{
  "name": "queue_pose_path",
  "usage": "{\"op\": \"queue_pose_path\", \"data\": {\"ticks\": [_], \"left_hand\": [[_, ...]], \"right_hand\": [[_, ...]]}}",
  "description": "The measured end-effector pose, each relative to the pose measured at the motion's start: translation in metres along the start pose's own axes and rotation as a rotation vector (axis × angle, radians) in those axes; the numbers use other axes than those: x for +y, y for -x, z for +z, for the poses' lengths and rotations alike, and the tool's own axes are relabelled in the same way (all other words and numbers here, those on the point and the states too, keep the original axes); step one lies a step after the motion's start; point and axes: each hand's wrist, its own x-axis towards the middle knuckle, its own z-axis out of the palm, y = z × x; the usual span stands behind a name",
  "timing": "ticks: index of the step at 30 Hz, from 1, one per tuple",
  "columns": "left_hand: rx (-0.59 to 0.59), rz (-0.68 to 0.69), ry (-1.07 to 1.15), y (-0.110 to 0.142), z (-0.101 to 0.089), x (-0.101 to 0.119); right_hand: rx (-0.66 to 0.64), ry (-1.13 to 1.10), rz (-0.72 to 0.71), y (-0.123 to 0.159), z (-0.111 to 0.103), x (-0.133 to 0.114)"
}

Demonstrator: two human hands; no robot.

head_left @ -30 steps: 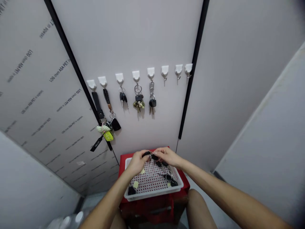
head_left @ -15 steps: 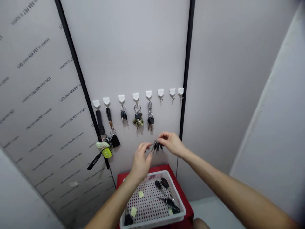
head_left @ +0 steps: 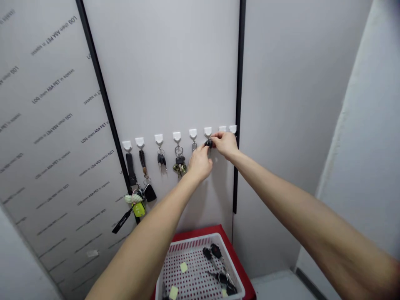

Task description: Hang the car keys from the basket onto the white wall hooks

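Observation:
A bunch of black-headed keys is up against the sixth white wall hook, counting from the left. Pinched between thumb and fingers, its upper part is in my right hand. From below left, my left hand closes its fingertips on the same bunch, covering part of it. Whether the ring is on the hook cannot be made out. Just left, a metal key clasp hangs from the fifth hook, its keys hidden behind my left hand.
Further left hang a keyring with brass-coloured keys, small black keys and two strap keyrings. Two hooks sit right of my work, partly covered. Below, a white basket holding keys and yellow notes rests on a red surface.
Both hands have risen from above the basket to the sixth hook, carrying the keys up. My left hand has come onto the bunch. The view has shifted slightly.

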Motion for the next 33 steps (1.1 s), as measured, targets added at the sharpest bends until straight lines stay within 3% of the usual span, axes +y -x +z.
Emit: {"op": "queue_pose_path", "data": {"ticks": [6, 9, 12, 14, 18, 22, 24, 26, 29, 33], "left_hand": [[-0.024, -0.023, -0.023, 0.007, 0.004, -0.001], [-0.057, -0.034, 0.023, 0.03, 0.01, -0.005], [-0.131, -0.085, 0.086, 0.07, 0.023, -0.015], [-0.223, -0.165, 0.131, 0.104, 0.037, -0.026], [-0.467, -0.339, 0.191, 0.176, 0.071, -0.043], [-0.65, -0.351, 0.174, 0.221, 0.095, -0.046], [-0.696, -0.317, 0.121, 0.229, 0.101, -0.046], [-0.71, -0.297, 0.051, 0.231, 0.104, -0.046], [-0.699, -0.302, -0.013, 0.231, 0.106, -0.048], [-0.674, -0.303, 0.026, 0.235, 0.106, -0.052]], "right_hand": [[-0.089, 0.124, 0.01, 0.001, -0.001, 0.008], [-0.074, 0.162, -0.033, 0.015, -0.008, 0.017], [-0.087, 0.28, -0.08, 0.045, -0.016, 0.034], [-0.205, 0.347, -0.096, 0.077, -0.017, 0.051], [-0.591, 0.36, -0.119, 0.159, -0.011, 0.088], [-0.955, 0.597, -0.229, 0.222, -0.004, 0.115], [-1.029, 0.757, -0.304, 0.236, -0.001, 0.122], [-1.018, 0.828, -0.344, 0.241, 0.001, 0.125], [-1.002, 0.863, -0.38, 0.243, 0.005, 0.126], [-1.079, 0.807, -0.399, 0.247, 0.009, 0.123]]}}
